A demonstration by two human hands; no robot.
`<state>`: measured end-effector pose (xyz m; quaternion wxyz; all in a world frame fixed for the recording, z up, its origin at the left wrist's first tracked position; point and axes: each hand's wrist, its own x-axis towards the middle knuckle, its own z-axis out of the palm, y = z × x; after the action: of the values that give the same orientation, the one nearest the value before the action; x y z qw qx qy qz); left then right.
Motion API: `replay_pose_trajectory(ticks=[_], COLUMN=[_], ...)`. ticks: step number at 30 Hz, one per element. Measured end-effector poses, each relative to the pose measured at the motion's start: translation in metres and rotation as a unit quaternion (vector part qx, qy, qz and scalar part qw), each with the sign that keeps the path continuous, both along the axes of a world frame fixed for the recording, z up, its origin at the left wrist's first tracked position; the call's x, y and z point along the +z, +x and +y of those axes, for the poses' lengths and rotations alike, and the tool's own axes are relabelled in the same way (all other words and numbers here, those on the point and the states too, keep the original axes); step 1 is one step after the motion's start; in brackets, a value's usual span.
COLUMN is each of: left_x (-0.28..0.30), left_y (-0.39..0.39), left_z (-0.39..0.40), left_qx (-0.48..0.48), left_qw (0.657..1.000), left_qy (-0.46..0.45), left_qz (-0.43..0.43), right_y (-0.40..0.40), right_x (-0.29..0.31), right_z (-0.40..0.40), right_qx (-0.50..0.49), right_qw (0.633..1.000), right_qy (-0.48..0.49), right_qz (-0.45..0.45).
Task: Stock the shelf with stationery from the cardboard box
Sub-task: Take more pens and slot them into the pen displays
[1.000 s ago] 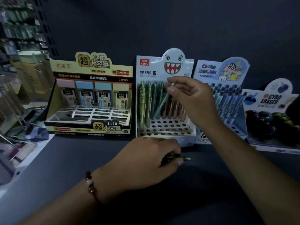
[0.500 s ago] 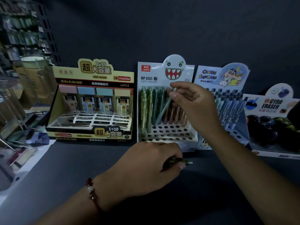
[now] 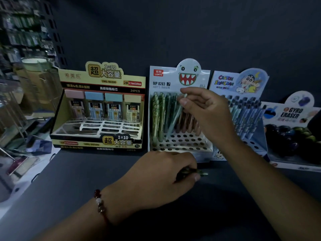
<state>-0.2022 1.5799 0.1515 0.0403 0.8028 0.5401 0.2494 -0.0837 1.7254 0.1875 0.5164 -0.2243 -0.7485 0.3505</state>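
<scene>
2 hands work at the LANTU pencil display (image 3: 179, 143): right hand (image 3: 206, 110) pinches a pale mechanical pencil (image 3: 175, 117), tilted over its holes; left hand (image 3: 161, 176) grips a bundle of pencils (image 3: 198, 172).

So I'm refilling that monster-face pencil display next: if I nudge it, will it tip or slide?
The monster-face display looks like light card, so it would probably slide on the smooth dark shelf. Its tall backboard and pencils standing mostly at the rear could make it tip backward. Neighbouring boxes stand close on both sides, likely limiting sideways shift.
</scene>
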Motion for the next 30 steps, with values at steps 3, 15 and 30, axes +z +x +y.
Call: replay_pose_trajectory(ticks=[3, 15, 30], left_x=[-0.001, -0.001, -0.001], left_y=[0.0, 0.0, -0.001], left_z=[0.0, 0.0, 0.001], left_qx=[0.001, -0.005, -0.002], left_qw=[1.0, 1.0, 1.0], left_qy=[0.001, -0.007, 0.011], left_qz=[0.0, -0.002, -0.001], right_y=[0.0, -0.005, -0.022], right_x=[0.0, 0.0, -0.014], right_z=[0.001, 0.006, 0.005], right_qx=[-0.007, -0.012, 0.002], right_qw=[1.0, 1.0, 0.998], right_qy=[-0.004, 0.009, -0.017], right_qz=[0.013, 0.004, -0.062])
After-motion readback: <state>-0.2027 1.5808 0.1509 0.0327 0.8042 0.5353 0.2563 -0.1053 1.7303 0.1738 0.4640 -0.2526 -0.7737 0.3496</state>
